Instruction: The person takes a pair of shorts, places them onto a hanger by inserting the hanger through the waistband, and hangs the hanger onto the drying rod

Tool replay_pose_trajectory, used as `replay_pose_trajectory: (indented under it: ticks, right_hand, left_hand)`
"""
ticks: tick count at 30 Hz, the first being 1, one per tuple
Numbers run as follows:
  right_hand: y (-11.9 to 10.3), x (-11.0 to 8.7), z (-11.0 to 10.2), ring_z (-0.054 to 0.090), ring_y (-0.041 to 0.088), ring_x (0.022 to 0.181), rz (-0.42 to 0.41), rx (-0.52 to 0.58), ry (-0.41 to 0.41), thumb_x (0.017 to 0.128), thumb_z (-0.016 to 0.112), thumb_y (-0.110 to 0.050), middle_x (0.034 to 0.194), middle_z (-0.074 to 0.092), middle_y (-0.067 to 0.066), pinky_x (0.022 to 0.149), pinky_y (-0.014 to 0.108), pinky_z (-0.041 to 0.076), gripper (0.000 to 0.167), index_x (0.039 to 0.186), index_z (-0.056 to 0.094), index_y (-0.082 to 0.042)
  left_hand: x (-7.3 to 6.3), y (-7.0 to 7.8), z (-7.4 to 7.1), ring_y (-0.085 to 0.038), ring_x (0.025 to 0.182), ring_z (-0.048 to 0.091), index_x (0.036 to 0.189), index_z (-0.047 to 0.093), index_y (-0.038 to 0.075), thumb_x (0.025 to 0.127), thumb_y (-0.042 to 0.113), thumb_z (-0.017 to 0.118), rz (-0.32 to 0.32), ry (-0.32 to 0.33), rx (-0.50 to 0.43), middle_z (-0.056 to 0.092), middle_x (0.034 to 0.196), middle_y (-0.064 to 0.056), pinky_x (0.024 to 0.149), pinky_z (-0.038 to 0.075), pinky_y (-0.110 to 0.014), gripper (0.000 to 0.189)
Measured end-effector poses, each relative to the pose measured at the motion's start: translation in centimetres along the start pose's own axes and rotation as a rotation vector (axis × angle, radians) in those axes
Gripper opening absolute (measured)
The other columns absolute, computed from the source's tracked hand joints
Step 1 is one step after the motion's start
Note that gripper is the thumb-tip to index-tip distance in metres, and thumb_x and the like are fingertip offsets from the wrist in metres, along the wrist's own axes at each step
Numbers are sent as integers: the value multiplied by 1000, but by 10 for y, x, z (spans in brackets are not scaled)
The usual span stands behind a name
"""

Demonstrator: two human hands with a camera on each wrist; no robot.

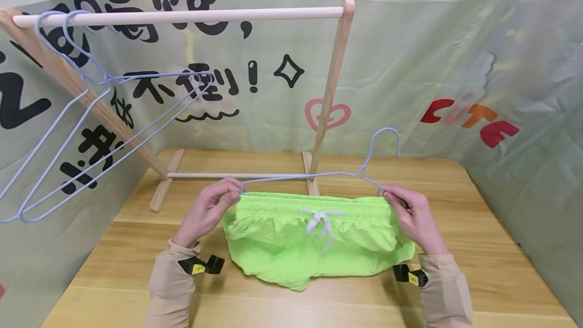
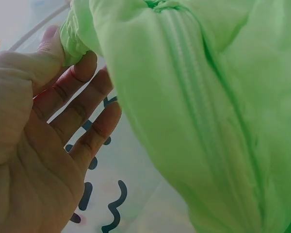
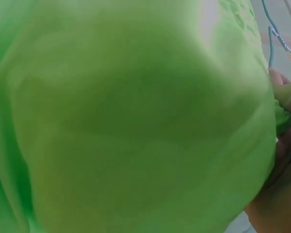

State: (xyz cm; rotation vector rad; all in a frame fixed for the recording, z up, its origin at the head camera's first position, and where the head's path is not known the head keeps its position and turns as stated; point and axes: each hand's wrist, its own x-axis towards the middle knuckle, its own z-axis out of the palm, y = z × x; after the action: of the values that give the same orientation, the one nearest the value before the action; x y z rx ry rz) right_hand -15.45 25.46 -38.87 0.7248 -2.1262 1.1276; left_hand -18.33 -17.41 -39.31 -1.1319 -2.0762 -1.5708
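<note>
Bright green shorts [image 1: 273,247] with a white drawstring bow [image 1: 321,221] hang between both hands, waistband up. A light blue wire hanger [image 1: 291,178] runs along the waistband, its lower part hidden by the cloth and its hook up at the right. My left hand [image 1: 211,209] pinches the waistband's left end at the hanger's corner; in the left wrist view its thumb and forefinger grip the gathered cloth [image 2: 77,39], other fingers spread. My right hand [image 1: 414,216] pinches the waistband's right end beside the hanger's other arm. The shorts fill most of the right wrist view.
A wooden rack with a white rail [image 1: 205,16] stands at the back left of the wooden table [image 1: 473,247]. Light blue hangers [image 1: 97,100] hang from the rail's left end. A printed cloth backdrop [image 1: 410,54] surrounds the table.
</note>
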Motion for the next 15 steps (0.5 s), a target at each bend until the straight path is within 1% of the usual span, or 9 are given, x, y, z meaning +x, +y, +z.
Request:
replay_pose_trajectory:
  ticks: [2, 4, 5, 6, 7, 11, 13, 15]
  right_hand:
    - [1, -1, -2, 44, -11, 65, 12, -34, -25, 81, 57, 30, 81, 69, 9, 52, 12, 38, 29, 93, 71, 6]
    - [1, -2, -4, 50, -10, 71, 31, -58, -65, 83, 57, 27, 82, 69, 11, 57, 11, 43, 28, 94, 70, 4]
    - [1, -2, -5, 51, -9, 72, 41, -60, -87, 85, 57, 26, 85, 70, 8, 58, 11, 44, 28, 96, 70, 4]
    - [0, -3, -6, 53, -8, 75, 50, -57, -106, 87, 56, 25, 89, 70, 2, 61, 11, 45, 28, 100, 70, 4]
    - [0, -3, -7, 52, -8, 75, 60, -43, -127, 89, 55, 23, 93, 69, -3, 62, 12, 44, 28, 104, 69, 5]
    - [-1, -4, -10, 50, -1, 76, 90, 84, -196, 95, 48, 19, 110, 64, -22, 63, 18, 43, 32, 120, 64, 8]
    - [-2, -4, -11, 50, 2, 76, 95, 139, -220, 97, 46, 18, 111, 63, -24, 63, 20, 42, 31, 120, 63, 7]
    - [-2, -3, -12, 51, 2, 77, 99, 158, -237, 98, 45, 16, 111, 64, -22, 64, 20, 44, 30, 116, 64, 3]
  left_hand:
    - [1, 0, 0, -4, 99, 61, 87, 65, 3, 97, -10, 53, 12, 0, 25, 67, 99, -9, 89, 50, -18, 19]
    - [1, 0, 1, -4, 99, 62, 87, 65, 4, 95, -12, 55, 21, 0, 44, 67, 98, -12, 89, 51, -18, 20]
    - [1, 0, 1, -4, 98, 62, 87, 66, 4, 94, -12, 55, 24, -1, 51, 67, 97, -12, 89, 51, -17, 21]
    - [2, 0, 1, -4, 98, 62, 87, 66, 4, 93, -13, 56, 31, -4, 59, 67, 97, -13, 90, 51, -18, 21]
    - [2, 0, 2, -4, 98, 62, 88, 66, 4, 93, -13, 57, 37, -10, 64, 67, 97, -13, 90, 51, -18, 20]
    - [2, 0, 2, -5, 99, 63, 89, 67, 4, 91, -14, 58, 55, -26, 82, 67, 97, -14, 90, 52, -17, 21]
    - [2, 0, 2, -5, 100, 63, 88, 67, 4, 91, -14, 58, 58, -25, 86, 67, 97, -14, 90, 52, -17, 21]
    - [3, 0, 2, -7, 100, 64, 88, 67, 5, 91, -14, 58, 61, -25, 94, 67, 98, -13, 91, 52, -17, 21]
